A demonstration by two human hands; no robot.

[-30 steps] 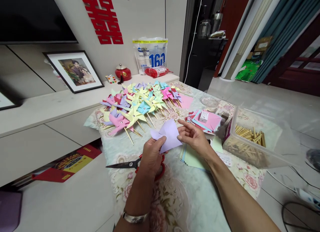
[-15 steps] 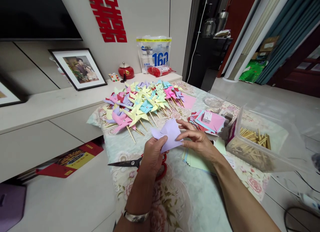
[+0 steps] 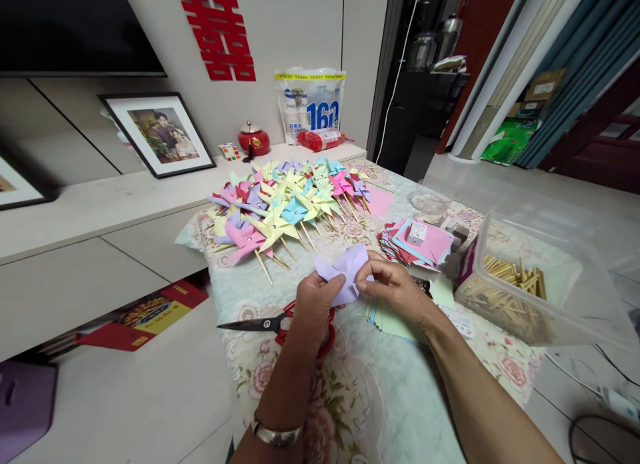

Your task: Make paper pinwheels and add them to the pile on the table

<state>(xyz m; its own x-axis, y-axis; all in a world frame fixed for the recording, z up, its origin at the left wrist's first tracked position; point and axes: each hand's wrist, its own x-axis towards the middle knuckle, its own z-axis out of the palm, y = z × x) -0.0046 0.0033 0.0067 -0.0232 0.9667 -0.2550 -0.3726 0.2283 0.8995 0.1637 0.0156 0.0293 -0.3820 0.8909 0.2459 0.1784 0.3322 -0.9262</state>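
Paper [image 3: 351, 259] could rip if left hand [image 3: 316, 301] and right hand [image 3: 395, 288], both pinching it beyond the scissors [image 3: 266, 325], tug hard.

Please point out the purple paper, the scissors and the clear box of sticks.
Purple paper [image 3: 351, 265], head view: near the sheet's middle.
Scissors [image 3: 266, 325], head view: the pivot.
Clear box [image 3: 495, 309], head view: its front wall.
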